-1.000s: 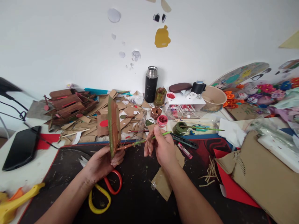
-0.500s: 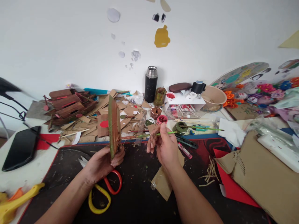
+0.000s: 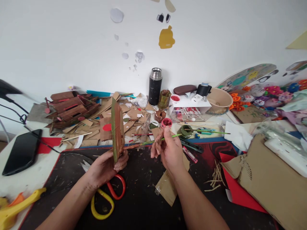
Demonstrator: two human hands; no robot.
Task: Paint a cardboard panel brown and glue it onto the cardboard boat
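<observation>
My left hand (image 3: 105,169) grips a painted cardboard piece (image 3: 117,131) by its lower end and holds it upright, nearly edge-on to me. One side of it is green, the other brown. Between the thumb and fingers of my right hand (image 3: 169,148) is a thin green paintbrush (image 3: 146,142), its brown-smeared end touching the lower part of the cardboard's brown face. Brown paint stains my fingers. Below my left hand lie scissors (image 3: 103,204) with one yellow and one red handle. Behind my right hand stand a pink paint jar (image 3: 166,122) and a brown paint jar (image 3: 160,115).
Cardboard scraps (image 3: 133,113) and brown painted pieces (image 3: 72,108) are heaped at the back left. A black flask (image 3: 155,86) stands by the wall. A green paint jar (image 3: 186,131) carries another brush. A phone (image 3: 22,151) lies left, a large cardboard sheet (image 3: 278,185) right.
The brush tip has moved slightly down along the brown face of the cardboard, and the brush now slants more. My left hand and the cardboard have hardly moved.
</observation>
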